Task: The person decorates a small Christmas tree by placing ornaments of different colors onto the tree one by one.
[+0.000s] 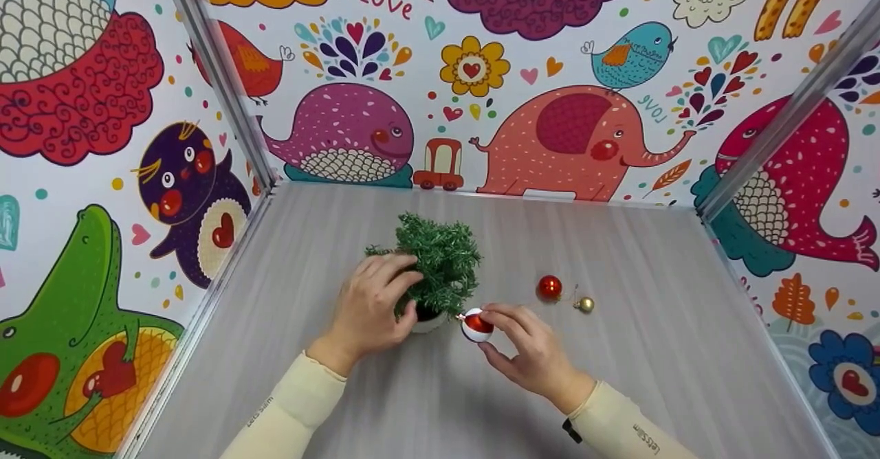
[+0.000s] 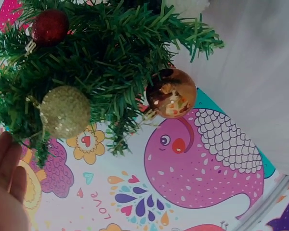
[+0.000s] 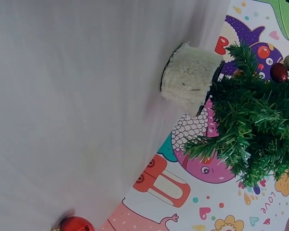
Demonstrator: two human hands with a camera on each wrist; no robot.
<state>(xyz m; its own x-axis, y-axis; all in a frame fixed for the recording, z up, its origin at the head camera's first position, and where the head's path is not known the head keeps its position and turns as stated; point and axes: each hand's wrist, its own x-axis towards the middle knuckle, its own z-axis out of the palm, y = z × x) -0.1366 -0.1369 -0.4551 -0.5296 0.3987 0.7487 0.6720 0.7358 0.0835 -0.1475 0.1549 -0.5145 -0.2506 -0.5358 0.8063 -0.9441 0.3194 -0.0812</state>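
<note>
Centrally, just below the middle of the head view, a miniature artificial Christmas tree [image 1: 443,256] stood upright in a fuzzy white pot [image 3: 189,81] on the grey wood-grain table [image 1: 639,376]. Left hand [image 1: 375,301] at the tree's left side, fingers bent and slightly apart, thumb near the pot; whether the fingertips touched the branches, could not tell. Right hand [image 1: 529,349], right of the pot, pinched a red-and-white bauble [image 1: 476,325] between thumb and fingers, its cap toward the tree. Right of frame centre lay a shiny red bauble [image 1: 550,288], with a small gold bauble [image 1: 586,304] just beside it. Left wrist view showed three ornaments among the branches: dark red bauble [image 2: 50,27] upper left, glittery gold bauble [image 2: 65,111] below it, glossy copper bauble [image 2: 171,93] right of centre. Cartoon-animal wall panels [image 1: 564,143] filled the upper frame.
</note>
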